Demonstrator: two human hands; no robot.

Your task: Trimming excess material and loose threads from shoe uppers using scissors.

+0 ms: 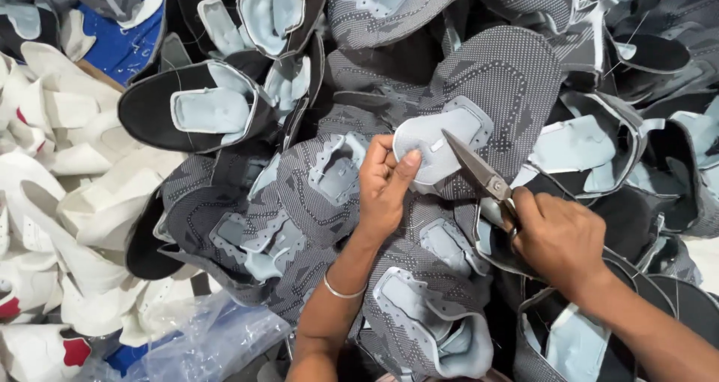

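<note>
My left hand (383, 187) pinches the edge of a grey knitted shoe upper (500, 75) at its pale blue tongue flap (434, 138). A thin metal bangle sits on that wrist. My right hand (558, 236) grips a pair of metal scissors (475, 168). The blades point up and left, and their tips lie on the pale blue flap, close to my left thumb. The held upper rests on top of a heap of similar grey and black uppers.
A pile of grey and black shoe uppers (314, 195) with pale blue lining fills the middle and right. White shoe uppers (75, 195) are heaped at the left. Clear plastic wrap (202, 344) lies at the bottom left, and blue material (127, 41) shows at top left.
</note>
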